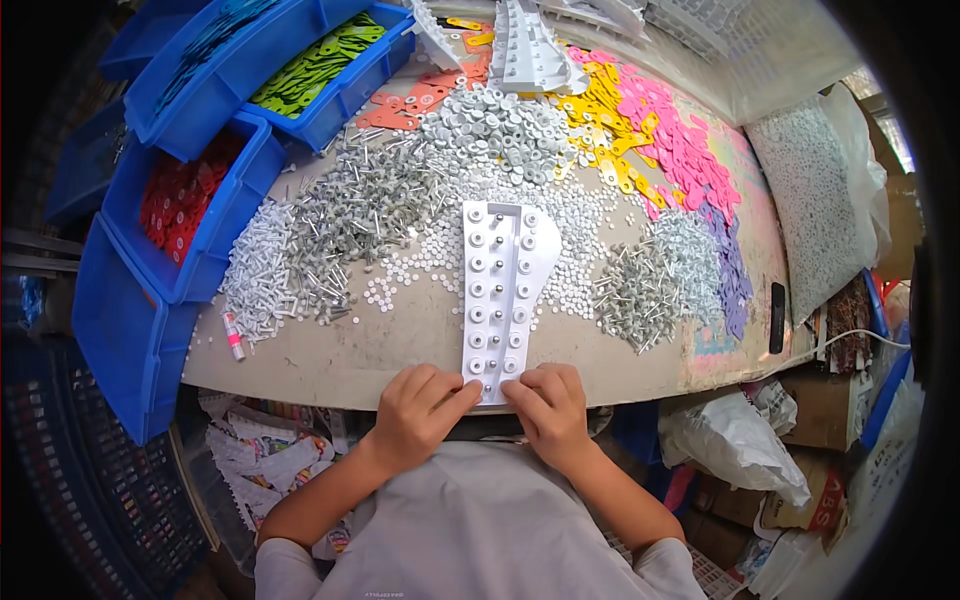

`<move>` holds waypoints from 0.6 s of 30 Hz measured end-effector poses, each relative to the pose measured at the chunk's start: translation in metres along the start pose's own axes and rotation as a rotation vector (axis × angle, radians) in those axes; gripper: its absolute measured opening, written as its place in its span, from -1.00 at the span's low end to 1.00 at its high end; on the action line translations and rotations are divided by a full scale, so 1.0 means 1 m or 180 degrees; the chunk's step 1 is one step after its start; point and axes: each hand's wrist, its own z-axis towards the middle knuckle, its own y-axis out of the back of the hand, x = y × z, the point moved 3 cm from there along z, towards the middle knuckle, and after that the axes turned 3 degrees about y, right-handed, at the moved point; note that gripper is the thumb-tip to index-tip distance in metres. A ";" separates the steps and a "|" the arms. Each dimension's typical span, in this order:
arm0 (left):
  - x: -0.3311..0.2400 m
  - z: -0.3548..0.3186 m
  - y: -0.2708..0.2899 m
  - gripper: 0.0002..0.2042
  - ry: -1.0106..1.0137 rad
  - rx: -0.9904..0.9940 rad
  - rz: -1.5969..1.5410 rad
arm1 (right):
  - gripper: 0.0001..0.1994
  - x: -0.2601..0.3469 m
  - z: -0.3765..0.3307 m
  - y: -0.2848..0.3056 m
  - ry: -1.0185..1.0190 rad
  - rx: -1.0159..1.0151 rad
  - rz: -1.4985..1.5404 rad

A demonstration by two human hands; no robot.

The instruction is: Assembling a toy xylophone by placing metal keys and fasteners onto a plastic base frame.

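In front of me a long white plastic piece [547, 262] lies on the table, its near end at the front edge. Two rows of round white caps run along it, with a row of small metal pins between them. My left hand [418, 412] is closed at the near left corner, fingers curled and thumb against the piece. My right hand [552, 412] is closed at the near right corner, fingertips pressed down there. The fingers hide the last spots in both cap rows, so anything small between them cannot be made out.
Small white discs [585, 235], metal pins [380, 195] and grey-white caps [500, 125] lie heaped beyond the piece. Yellow tags [605, 125], pink tags [680, 140] and purple tags [730, 270] are at right. Blue bins [190, 280] line the left; a black bar [777, 318] lies far right.
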 end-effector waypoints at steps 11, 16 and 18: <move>0.019 -0.019 -0.014 -0.46 0.0335 -0.0119 -0.0190 | -0.79 -0.053 0.073 0.026 -0.0932 -0.0352 -0.0259; 0.011 -0.015 -0.027 -0.64 0.0116 0.0054 -0.0133 | -0.77 0.031 0.156 0.017 0.0309 -0.0362 0.0140; 0.010 -0.025 -0.032 -0.59 0.0179 -0.0096 -0.0116 | -0.71 0.076 0.198 -0.014 0.0930 -0.0148 0.0592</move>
